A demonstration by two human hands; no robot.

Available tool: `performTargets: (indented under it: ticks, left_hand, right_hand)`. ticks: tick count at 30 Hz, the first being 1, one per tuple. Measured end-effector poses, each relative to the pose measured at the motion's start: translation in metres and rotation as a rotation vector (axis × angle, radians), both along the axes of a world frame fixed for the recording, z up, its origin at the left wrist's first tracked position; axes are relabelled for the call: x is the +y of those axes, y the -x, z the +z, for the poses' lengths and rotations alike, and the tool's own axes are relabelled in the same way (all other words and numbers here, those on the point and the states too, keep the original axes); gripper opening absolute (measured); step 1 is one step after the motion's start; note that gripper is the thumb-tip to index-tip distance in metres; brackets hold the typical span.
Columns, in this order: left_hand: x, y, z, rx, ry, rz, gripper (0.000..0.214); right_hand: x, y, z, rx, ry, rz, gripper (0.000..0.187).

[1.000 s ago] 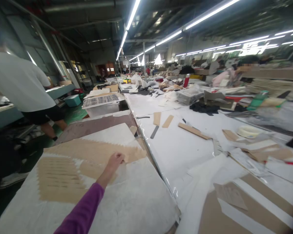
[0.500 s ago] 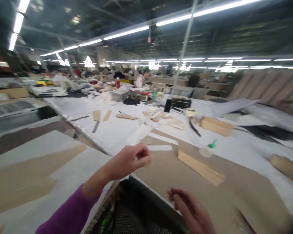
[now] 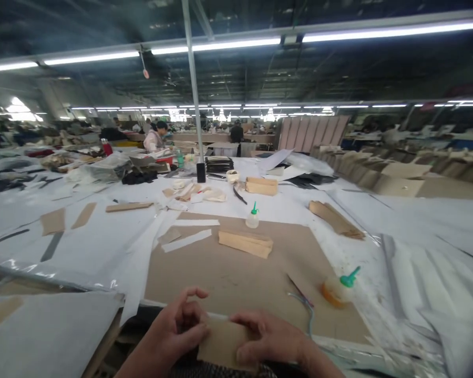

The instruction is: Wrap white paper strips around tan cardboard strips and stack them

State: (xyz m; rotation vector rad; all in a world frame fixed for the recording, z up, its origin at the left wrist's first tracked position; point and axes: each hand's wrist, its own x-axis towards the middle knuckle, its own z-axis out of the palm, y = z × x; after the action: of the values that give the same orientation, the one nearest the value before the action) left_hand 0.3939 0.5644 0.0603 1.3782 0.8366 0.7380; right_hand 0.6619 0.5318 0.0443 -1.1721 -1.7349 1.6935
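While the white surface [image 3: 114, 247] and its brown board [image 3: 236, 273] stretch ahead, left hand [image 3: 172, 336] and right hand [image 3: 278, 344] grip a tan paper piece [image 3: 223, 341] at the near edge, fingers clamped on it. Uneven pull could crease it.

No legible text, view blurred.

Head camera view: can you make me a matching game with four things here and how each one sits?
1. brown paper piece
2. far glue bottle
3. near glue bottle
4. dark strip

A. tipped on its side
B. standing upright
C. flat on the white sheet, left
D. held by left hand and right hand

Pairs: 1-D, 2-B, 3-A, 4-C
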Motion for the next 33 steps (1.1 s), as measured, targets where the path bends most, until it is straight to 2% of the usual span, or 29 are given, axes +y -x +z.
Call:
performTargets:
  ticks: [4, 7, 9, 13, 16, 18, 23, 27, 30, 33]
  left_hand:
    - [0.019, 0.006, -0.026, -0.056, 0.092, 0.153, 0.059]
    - [0.041, 0.006, -0.038, 0.008, 0.122, 0.229, 0.061]
    - [0.057, 0.004, -0.043, 0.082, 0.107, 0.23, 0.061]
    - [0.09, 0.0, -0.056, 0.195, 0.064, 0.227, 0.062]
    - [0.108, -0.001, -0.068, 0.241, 0.077, 0.238, 0.062]
    - [0.115, -0.001, -0.073, 0.261, 0.086, 0.228, 0.062]
    - [0.124, 0.007, -0.077, 0.289, 0.136, 0.183, 0.064]
    - [0.128, 0.017, -0.073, 0.296, 0.197, 0.184, 0.06]
    - [0.131, 0.027, -0.071, 0.307, 0.182, 0.278, 0.055]
    - [0.131, 0.045, -0.067, 0.356, 0.082, 0.415, 0.05]
  right_hand:
    - [-0.003, -0.035, -0.006, -0.153, -0.026, -0.105, 0.047]
    - [0.004, -0.052, -0.004, -0.368, -0.2, -0.209, 0.038]
    - [0.013, -0.058, -0.007, -0.556, -0.349, -0.268, 0.036]
    - [0.033, -0.052, -0.021, -0.75, -0.456, -0.355, 0.042]
    - [0.04, -0.032, -0.031, -0.839, -0.544, -0.393, 0.046]
    - [0.04, -0.015, -0.038, -0.846, -0.6, -0.364, 0.045]
    - [0.031, 0.021, -0.063, -0.825, -0.761, -0.197, 0.03]
    - [0.027, 0.026, -0.078, -0.847, -0.814, -0.229, 0.033]
    - [0.027, 0.022, -0.087, -0.827, -0.897, -0.263, 0.042]
    - [0.03, 0.015, -0.099, -0.813, -1.016, -0.286, 0.049]
